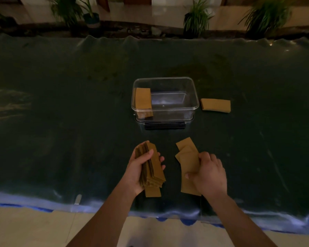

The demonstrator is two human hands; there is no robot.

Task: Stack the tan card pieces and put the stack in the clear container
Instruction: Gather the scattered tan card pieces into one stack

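My left hand grips a thick stack of tan card pieces, held on edge just above the table's near side. My right hand pinches one long tan card piece by its right edge. Two more loose tan pieces lie fanned under and behind it on the table. The clear container stands open in the middle of the table, beyond both hands. A tan stack leans upright inside it against the left wall. Another flat tan stack lies on the table just right of the container.
A dark green cover lies over the whole table, with a blue fringe along the near edge. The container sits on its lid with a dark latch facing me. Potted plants line the floor past the far edge.
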